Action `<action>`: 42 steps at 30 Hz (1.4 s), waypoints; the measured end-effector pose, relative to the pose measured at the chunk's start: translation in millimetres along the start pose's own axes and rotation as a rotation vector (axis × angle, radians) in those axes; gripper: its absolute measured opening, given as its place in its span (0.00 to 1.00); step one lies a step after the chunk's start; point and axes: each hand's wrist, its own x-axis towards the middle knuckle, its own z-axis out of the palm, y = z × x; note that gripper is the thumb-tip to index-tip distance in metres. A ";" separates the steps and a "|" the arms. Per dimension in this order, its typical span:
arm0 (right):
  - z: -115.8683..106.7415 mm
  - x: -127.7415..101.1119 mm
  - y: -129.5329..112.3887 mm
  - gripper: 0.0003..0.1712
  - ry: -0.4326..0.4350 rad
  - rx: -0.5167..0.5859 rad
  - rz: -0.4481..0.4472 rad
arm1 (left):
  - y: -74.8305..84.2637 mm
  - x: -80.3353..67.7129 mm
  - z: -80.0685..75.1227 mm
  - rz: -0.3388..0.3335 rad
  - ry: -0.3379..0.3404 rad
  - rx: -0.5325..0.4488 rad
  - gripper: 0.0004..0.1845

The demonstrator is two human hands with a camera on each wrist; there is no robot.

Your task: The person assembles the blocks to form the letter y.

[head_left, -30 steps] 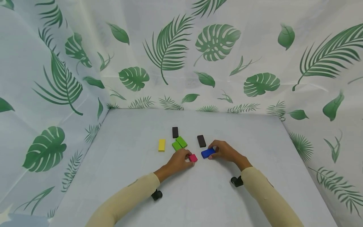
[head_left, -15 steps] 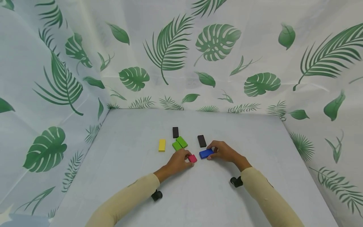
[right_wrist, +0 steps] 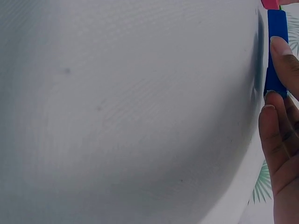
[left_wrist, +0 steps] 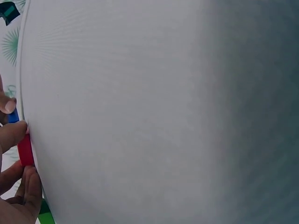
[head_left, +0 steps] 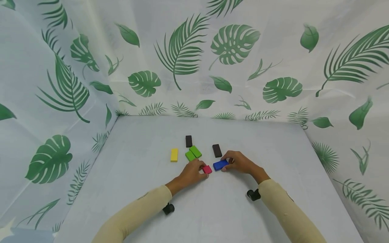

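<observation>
Left hand (head_left: 191, 172) pinches small red rectangular block (head_left: 207, 169); right hand (head_left: 240, 162) pinches flat blue rectangular block (head_left: 220, 165), near centre of white table (head_left: 136, 175). Risk: the blocks, nearly touching, could knock each other askew.

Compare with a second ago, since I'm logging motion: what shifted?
The right hand slid the blue block slightly left, toward the pink block pinched by the left hand. Yellow, green and black blocks stayed put.
</observation>
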 end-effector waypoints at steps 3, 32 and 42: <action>0.9 1.0 1.3 0.20 -0.005 -0.011 -0.019 | -0.4 -0.1 0.0 0.004 -0.002 0.005 0.18; 12.0 11.0 -1.6 0.20 -0.026 -0.027 -0.033 | 0.2 0.9 -1.2 -0.013 -0.018 0.004 0.18; 14.2 14.9 -3.1 0.20 -0.049 -0.063 0.004 | -0.3 1.2 -2.0 -0.025 -0.028 0.011 0.18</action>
